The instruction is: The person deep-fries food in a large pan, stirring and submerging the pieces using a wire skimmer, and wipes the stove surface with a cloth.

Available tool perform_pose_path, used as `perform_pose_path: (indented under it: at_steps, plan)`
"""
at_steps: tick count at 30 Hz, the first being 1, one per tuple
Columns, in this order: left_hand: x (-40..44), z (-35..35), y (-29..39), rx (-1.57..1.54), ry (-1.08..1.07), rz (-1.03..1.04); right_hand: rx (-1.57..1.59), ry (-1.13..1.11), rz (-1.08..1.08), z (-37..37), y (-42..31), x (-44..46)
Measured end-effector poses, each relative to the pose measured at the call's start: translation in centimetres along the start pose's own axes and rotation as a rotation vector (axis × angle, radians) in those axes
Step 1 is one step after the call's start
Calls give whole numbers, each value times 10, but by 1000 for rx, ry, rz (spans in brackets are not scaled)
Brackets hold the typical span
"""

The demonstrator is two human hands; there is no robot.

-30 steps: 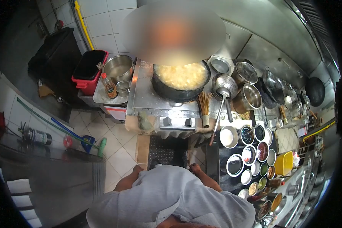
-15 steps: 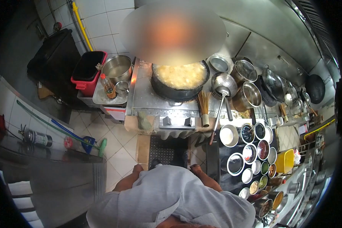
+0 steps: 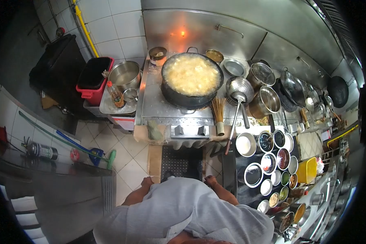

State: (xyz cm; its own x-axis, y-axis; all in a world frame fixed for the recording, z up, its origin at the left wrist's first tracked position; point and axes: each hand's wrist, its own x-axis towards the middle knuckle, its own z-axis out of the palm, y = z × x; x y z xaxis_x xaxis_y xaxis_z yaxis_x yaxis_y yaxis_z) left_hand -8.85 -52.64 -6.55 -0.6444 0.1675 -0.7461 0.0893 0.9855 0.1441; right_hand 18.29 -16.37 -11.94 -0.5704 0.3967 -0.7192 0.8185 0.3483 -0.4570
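My left hand [image 3: 147, 181] hangs beside the grey shirt, low at centre left; its fingers are too small and folded from view to read. On the other side of the shirt, my right hand [image 3: 210, 180] is likewise low, away from the stove, its fingers unclear. Neither hand touches the cookware. In front, a large black wok [image 3: 183, 99] full of bubbling yellowish food or liquid [image 3: 192, 75] stands on the steel stove [image 3: 150, 110]. Right of it lie a bamboo brush [image 3: 219, 118] and a perforated ladle [image 3: 240, 88] with a long handle.
Several bowls of sauces and seasonings stand on the dark counter [image 3: 246, 199] at right, near a yellow container [image 3: 306, 170]. Steel pots [image 3: 264, 101] sit behind. At left are a steel pot [image 3: 125, 75], a bottle [image 3: 116, 95], a red bin [image 3: 87, 94] and a fire extinguisher [image 3: 41, 150].
The view has shifted slightly. The blurred patch over the back of the stove is gone, so the wok's far rim and two small pots show. Both hands remain low beside the shirt.
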Motion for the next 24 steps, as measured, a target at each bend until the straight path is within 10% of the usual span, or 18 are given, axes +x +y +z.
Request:
perform_pose_path:
  at_steps: [2,24]
  plan:
    - [-1,-5,1,60,17,2,385,1,263,-19,-35,-32]
    - [39,21,6,14,-41,195,424,48,253,-22,-39,-37]
